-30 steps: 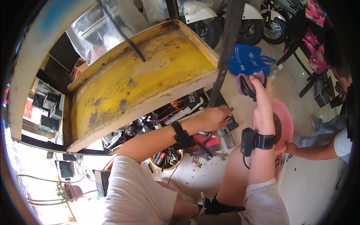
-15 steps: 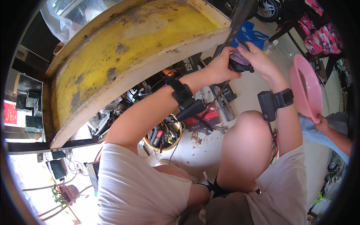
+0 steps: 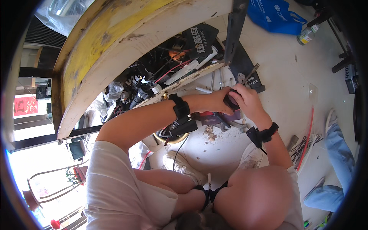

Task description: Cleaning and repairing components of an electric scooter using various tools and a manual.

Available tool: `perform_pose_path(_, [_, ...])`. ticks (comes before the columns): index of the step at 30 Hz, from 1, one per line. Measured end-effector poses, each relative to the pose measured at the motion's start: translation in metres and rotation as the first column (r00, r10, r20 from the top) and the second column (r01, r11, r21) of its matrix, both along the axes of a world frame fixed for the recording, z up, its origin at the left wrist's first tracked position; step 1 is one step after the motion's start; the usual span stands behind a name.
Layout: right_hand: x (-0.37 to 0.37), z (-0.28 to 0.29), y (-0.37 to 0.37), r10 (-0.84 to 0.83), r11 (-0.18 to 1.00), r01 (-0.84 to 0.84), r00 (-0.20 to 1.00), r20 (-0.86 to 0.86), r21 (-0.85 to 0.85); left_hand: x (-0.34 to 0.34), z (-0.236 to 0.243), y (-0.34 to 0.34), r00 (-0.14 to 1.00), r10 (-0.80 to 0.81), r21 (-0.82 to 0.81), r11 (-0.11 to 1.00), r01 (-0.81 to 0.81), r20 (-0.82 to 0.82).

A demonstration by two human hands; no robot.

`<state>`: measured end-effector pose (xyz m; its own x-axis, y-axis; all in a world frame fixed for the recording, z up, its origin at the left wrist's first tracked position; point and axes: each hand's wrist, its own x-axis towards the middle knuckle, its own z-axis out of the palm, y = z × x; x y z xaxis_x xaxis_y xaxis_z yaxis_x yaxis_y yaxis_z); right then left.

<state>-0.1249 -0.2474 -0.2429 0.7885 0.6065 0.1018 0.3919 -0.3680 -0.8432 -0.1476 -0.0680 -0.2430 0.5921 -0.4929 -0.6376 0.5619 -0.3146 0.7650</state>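
Observation:
My left hand (image 3: 218, 100) and my right hand (image 3: 250, 105) are close together in front of me. Both are closed around a small dark object (image 3: 230, 102), with my fingers covering most of it, so I cannot make out its kind. Beneath them lies a dark red box (image 3: 209, 118) on the floor, with metal tools (image 3: 240, 126) at its edge. A metal tool with a long shaft (image 3: 251, 74) sticks out just beyond my hands, over a flat black box (image 3: 253, 82).
A yellow-topped wooden bench (image 3: 92, 46) curves across my left, with a black leg (image 3: 234, 32). Its lower shelf holds a jumble of parts and a black carton (image 3: 199, 40). Far right are a blue bag (image 3: 274, 17), a bottle (image 3: 306, 35) and a person's jeans-clad legs (image 3: 339, 155).
My hands have come down and nearer with the dark object, whose purple part no longer shows. My view has shifted; the person's pink basin has left it.

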Motion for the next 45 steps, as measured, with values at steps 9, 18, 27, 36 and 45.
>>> perform_pose_path(9, [-0.014,-0.065,-0.038,0.029,0.982,-0.038,0.998,-0.051,-0.184,-0.094,0.06,0.104,0.998,-0.032,0.194,0.98,0.042,-0.057])
perform_pose_path(18, [-0.018,-0.077,-0.018,0.076,0.968,-0.073,0.997,0.007,-0.241,-0.269,-0.011,0.195,0.627,0.743,0.567,0.419,-0.709,0.235])
perform_pose_path(27, [-0.021,-0.08,-0.033,0.067,0.953,-0.063,0.998,0.003,-0.297,-0.255,-0.017,0.146,0.848,0.496,0.788,0.441,-0.429,0.184])
perform_pose_path(36, [-0.035,-0.083,-0.001,0.094,0.944,-0.093,0.995,-0.01,-0.317,-0.287,-0.071,0.164,0.858,0.059,0.825,0.248,-0.507,0.51])
perform_pose_path(45, [-0.049,-0.131,0.097,0.252,0.965,-0.21,0.59,-0.767,0.156,-0.272,-0.125,0.174,0.391,0.893,0.371,0.293,-0.881,0.223])
